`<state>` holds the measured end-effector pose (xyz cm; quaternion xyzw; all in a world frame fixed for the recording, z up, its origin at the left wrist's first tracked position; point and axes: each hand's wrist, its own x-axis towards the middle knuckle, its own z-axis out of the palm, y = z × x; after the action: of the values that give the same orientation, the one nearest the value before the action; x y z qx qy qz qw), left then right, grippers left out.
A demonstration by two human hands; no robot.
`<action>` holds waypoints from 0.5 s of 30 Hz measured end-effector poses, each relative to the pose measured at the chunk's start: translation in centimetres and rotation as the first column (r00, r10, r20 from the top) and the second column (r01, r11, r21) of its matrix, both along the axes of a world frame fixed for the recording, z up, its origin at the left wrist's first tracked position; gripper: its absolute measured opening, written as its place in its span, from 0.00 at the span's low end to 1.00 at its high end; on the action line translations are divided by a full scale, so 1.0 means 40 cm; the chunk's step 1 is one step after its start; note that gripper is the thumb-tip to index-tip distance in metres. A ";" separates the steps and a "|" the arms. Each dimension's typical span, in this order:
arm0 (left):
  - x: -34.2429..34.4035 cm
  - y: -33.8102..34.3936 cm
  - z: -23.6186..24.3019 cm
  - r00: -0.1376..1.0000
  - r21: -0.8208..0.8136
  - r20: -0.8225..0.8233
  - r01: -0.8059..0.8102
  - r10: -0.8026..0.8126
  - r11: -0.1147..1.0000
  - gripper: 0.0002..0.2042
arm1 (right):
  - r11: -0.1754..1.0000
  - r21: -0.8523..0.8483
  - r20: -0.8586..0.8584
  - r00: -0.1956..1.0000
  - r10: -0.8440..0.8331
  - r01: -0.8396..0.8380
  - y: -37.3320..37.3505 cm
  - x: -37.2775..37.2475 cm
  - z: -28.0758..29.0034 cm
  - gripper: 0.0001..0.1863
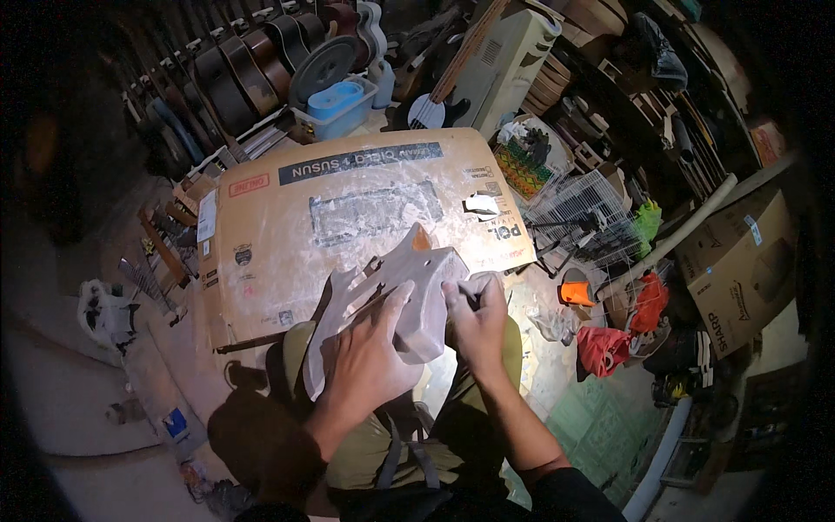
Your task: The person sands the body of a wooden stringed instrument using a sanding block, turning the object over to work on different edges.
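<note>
A pale grey, dusty, unfinished guitar body (420, 313) with pointed horns and cut-out cavities rests tilted over my lap. My left hand (368, 352) is closed on its near side, thumb along the upper face. At the body's right edge, my right hand (478, 326) is closed round a small dark piece, partly hidden by the fingers, whose exact kind I cannot make out. Both hands are coated in light dust. My knees in olive trousers (383, 452) show beneath the body.
A dust-smeared cardboard sheet (261, 226) lies ahead. Behind stand guitar bodies (217, 83), a bin with a blue container (335, 100) and a beige appliance (504, 65). To the right are a wire cage (574, 213), bags (600, 348), an orange object (574, 287) and a cardboard box (739, 278).
</note>
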<state>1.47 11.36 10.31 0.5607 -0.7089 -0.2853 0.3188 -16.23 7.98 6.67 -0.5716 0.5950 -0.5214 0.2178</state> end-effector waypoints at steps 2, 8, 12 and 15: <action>-0.017 -0.001 0.018 0.999 0.091 0.033 0.010 -0.013 0.996 0.38 | 0.994 -0.008 0.033 0.993 -0.112 0.113 -0.055 -0.034 0.027 0.15; -0.015 0.000 0.015 0.998 0.018 0.061 -0.004 0.003 1.000 0.38 | 0.999 0.034 0.102 0.994 -0.044 0.041 -0.011 -0.026 -0.008 0.13; -0.018 -0.006 0.029 1.000 0.205 0.010 0.019 -0.022 0.979 0.38 | 0.991 0.008 -0.089 0.987 -0.132 0.134 -0.008 -0.017 -0.015 0.15; -0.013 0.003 0.015 0.999 -0.074 0.038 0.010 -0.007 0.997 0.38 | 0.998 -0.025 0.043 0.998 -0.050 0.052 -0.024 -0.045 -0.016 0.15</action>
<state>0.93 11.47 10.91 0.5507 -0.7273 -0.2494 0.3248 -18.04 7.03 6.02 -0.5479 0.5977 -0.5466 0.2094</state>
